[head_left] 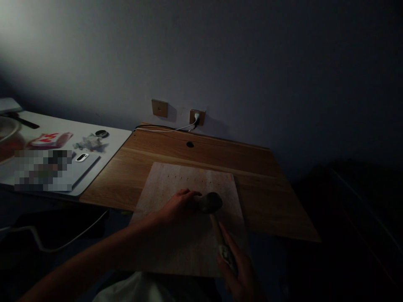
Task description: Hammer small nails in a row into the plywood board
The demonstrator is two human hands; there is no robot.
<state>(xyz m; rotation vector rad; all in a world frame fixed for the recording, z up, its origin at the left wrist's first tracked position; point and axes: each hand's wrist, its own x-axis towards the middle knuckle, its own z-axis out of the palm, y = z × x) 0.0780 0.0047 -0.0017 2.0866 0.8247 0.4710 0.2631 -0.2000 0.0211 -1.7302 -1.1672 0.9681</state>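
Note:
My right hand [237, 268] is wrapped around the handle of a hammer [217, 228], whose dark rounded head [211, 202] is over a thin wooden board [176, 247]. Close beside the head, my left hand [179, 205] rests low over the board with its fingers drawn together. Anything between those fingertips is hidden by the dim light and the hammer head. A row of small dark dots [187, 178], nails or holes, runs along the board's far part. The board lies partly on the table and reaches over its front edge toward my lap.
A brown wooden table [252, 159] stands against the wall, with a cable hole [190, 144]. A white plug [197, 116] sits in a wall socket, its cable running left. On the white table [118, 138] at left are a red-and-white package [50, 139], crumpled plastic [90, 142] and a grey panel [90, 163].

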